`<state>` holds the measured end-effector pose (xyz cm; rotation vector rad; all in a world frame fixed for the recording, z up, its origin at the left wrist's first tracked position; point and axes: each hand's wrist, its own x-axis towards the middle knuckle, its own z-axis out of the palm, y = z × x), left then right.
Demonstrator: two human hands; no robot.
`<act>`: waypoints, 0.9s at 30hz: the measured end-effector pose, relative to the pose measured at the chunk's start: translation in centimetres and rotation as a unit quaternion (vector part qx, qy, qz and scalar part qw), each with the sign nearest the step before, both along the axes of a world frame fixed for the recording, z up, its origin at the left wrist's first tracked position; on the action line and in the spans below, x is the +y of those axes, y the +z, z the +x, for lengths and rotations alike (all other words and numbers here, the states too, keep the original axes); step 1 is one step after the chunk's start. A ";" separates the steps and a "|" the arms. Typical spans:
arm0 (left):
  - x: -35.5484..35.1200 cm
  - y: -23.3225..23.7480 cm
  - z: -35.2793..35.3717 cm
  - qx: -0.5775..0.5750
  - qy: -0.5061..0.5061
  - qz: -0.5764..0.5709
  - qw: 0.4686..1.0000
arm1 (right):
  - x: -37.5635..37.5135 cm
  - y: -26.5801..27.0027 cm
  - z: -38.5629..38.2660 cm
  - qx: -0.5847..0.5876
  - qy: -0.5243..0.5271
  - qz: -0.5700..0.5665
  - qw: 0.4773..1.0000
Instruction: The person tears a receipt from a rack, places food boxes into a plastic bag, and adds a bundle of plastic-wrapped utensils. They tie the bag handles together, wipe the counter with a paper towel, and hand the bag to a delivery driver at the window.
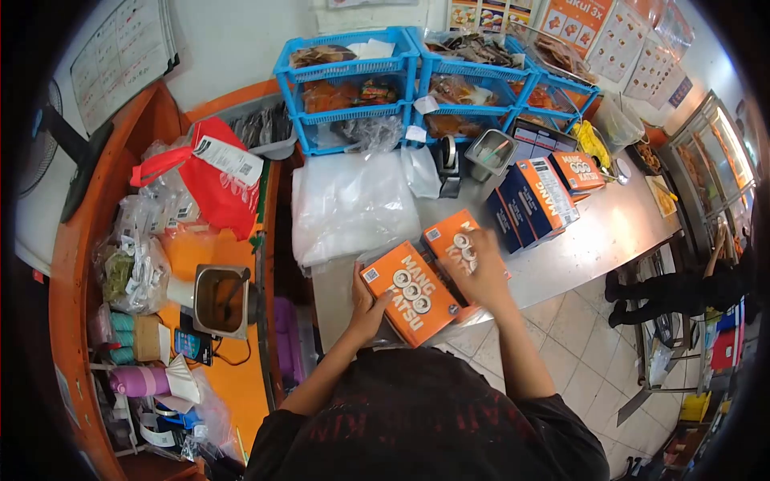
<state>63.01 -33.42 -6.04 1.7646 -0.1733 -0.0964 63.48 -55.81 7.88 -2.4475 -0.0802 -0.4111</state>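
Observation:
My left hand (368, 308) grips the left side of an orange takeout box (407, 298) lettered "MANG KATSU", its thumb on the top face. Just beyond it to the right lies a second orange takeout box (447, 233) with the same print. Bent over that second box is my right hand (484, 275), its fingers curled on the top and covering part of the lettering. Clear plastic (374, 255) shows around the edges of the nearer box. Both boxes are at the front edge of the steel table (553, 276).
A stack of clear plastic bags (345, 204) lies behind the boxes. Dark blue and orange boxes (533, 200) stand at the right, beside a metal container (491, 152). Blue crates (349, 68) line the back. An orange counter (241, 365) is at the left, and another person (682, 293) stands far right.

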 end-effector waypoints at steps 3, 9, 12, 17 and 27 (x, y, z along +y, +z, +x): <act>-1.0 -1.1 1.2 0.012 0.045 -0.075 0.996 | -7.2 -2.6 6.7 0.072 -0.093 0.114 0.987; -0.3 -2.7 1.8 0.021 0.040 -0.133 0.990 | -10.2 -12.2 18.8 0.245 -0.028 0.445 0.861; -0.7 0.7 0.7 -0.031 0.086 0.056 0.994 | -9.1 -11.9 21.5 0.290 -0.056 0.447 0.845; -1.6 6.9 -2.0 -0.107 0.175 0.155 0.966 | -9.2 -13.4 23.5 0.302 -0.049 0.560 0.770; -0.4 5.6 -2.9 -0.179 0.101 0.171 0.964 | -9.5 -16.9 21.1 -0.057 -0.075 -0.059 0.994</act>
